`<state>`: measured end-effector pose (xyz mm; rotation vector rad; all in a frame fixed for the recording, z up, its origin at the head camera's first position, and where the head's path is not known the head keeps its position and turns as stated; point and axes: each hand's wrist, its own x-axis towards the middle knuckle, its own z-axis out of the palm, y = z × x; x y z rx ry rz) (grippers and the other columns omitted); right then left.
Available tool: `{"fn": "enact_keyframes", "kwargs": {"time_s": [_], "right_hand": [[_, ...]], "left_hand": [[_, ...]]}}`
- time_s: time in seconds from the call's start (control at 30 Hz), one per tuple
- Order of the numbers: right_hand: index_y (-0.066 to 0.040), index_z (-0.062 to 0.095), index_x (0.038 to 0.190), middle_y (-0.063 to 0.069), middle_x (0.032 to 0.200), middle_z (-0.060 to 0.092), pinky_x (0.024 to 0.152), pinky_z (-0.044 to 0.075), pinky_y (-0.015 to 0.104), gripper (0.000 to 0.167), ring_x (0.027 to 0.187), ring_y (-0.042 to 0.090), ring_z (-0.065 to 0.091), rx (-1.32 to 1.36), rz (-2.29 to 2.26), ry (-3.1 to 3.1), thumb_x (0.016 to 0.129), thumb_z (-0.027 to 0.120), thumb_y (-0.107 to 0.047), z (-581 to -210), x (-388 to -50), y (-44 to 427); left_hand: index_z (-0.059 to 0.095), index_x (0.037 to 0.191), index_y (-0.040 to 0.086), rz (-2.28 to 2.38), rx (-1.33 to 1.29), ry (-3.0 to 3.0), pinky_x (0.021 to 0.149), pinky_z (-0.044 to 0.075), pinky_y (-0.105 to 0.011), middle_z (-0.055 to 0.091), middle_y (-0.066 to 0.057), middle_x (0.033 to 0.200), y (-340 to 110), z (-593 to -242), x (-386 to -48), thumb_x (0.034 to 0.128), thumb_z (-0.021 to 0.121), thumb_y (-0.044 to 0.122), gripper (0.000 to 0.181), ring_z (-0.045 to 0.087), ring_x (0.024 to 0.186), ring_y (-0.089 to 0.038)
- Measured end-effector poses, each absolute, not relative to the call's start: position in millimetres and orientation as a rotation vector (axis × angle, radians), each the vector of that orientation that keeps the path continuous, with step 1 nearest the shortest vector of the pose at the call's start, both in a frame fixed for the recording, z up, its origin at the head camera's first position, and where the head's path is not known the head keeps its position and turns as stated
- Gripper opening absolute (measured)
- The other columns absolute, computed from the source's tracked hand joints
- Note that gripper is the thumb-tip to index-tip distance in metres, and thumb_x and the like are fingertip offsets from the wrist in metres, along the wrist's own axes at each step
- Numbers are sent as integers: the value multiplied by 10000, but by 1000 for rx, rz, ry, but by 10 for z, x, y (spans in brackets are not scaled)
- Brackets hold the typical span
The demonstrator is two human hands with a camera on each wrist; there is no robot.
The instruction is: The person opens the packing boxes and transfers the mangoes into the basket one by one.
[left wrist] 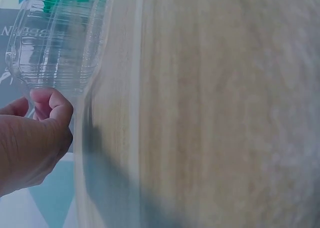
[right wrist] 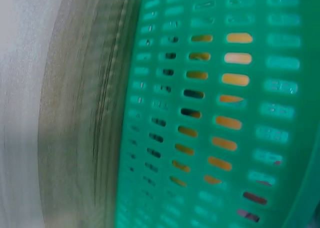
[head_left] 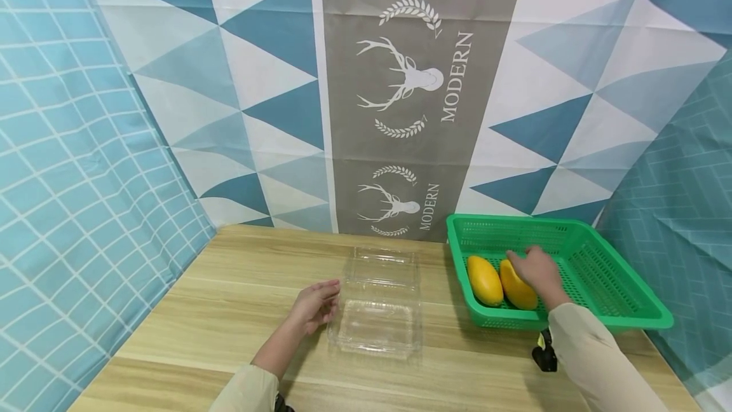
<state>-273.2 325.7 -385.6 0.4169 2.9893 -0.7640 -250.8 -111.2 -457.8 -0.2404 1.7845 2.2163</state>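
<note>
A clear plastic clamshell container (head_left: pixel 377 323) lies on the table with its lid (head_left: pixel 384 267) folded back. My left hand (head_left: pixel 316 305) is at its left side. In the left wrist view, the left thumb and curled index finger pinch the container's rim (left wrist: pixel 60 85). Inside the green basket, my right hand (head_left: pixel 537 272) grips the right-hand mango (head_left: pixel 517 291) from above; its far fingers are hidden. Another yellow mango (head_left: pixel 485 280) lies just left of that one. Through the basket's slots in the right wrist view, yellow mango skin (right wrist: pixel 227 123) shows.
The green slotted basket (head_left: pixel 629 322) stands at the right of the wood-grain table (head_left: pixel 251 285). A patterned cloth (head_left: pixel 394 113) hangs along the back. Blue sheets (head_left: pixel 74 177) hang at the left and right sides.
</note>
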Motion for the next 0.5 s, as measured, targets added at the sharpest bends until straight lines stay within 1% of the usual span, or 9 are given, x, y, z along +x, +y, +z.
{"fn": "enact_keyframes", "kwargs": {"time_s": [0.1, 0.17, 0.23, 0.37, 0.43, 0.5], "right_hand": [[146, 286, 1367, 387, 1308, 383, 733, 490, 507, 735, 1043, 494, 502, 435, -752, 3010, 965, 366, -464, -3828, -2727, 3217], [132, 289, 1371, 382, 1309, 380, 729, 485, 511, 726, 1051, 498, 491, 444, -760, 3016, 962, 374, -462, -3804, -2724, 3193], [121, 281, 1379, 380, 1321, 361, 752, 473, 529, 724, 1085, 511, 459, 448, -777, 3020, 961, 375, -462, -3790, -2719, 3175], [97, 279, 1394, 370, 1346, 334, 804, 448, 564, 706, 1136, 525, 409, 448, -815, 3029, 960, 380, -451, -3768, -2702, 3135], [96, 286, 1394, 369, 1349, 338, 818, 444, 573, 692, 1137, 527, 411, 418, -841, 3039, 964, 383, -437, -3762, -2693, 3113], [95, 300, 1390, 366, 1346, 354, 826, 445, 577, 674, 1126, 522, 428, 381, -866, 3053, 967, 386, -424, -3756, -2685, 3079]], "left_hand": [[439, 1311, -31, 2206, -246, 1790, 609, 450, -162, 568, 18, 822, -1118, -4578, -2513, 928, 547, 154, 439, 512, 688, -59], [448, 1305, -30, 2194, -257, 1813, 618, 454, -173, 571, 4, 860, -1122, -4580, -2517, 929, 547, 167, 437, 515, 699, -68], [463, 1296, -25, 2173, -272, 1848, 627, 457, -182, 572, -15, 912, -1127, -4583, -2522, 927, 549, 180, 430, 519, 709, -74], [473, 1287, -25, 2146, -297, 1897, 598, 454, -178, 572, -64, 995, -1129, -4586, -2549, 920, 557, 179, 429, 523, 689, -73], [482, 1282, -29, 2140, -316, 1920, 576, 453, -174, 573, -91, 1021, -1128, -4575, -2565, 915, 563, 170, 425, 526, 680, -77], [492, 1275, -31, 2127, -330, 1967, 582, 465, -177, 567, -112, 1083, -1130, -4554, -2579, 914, 565, 165, 417, 534, 723, -99]]}}
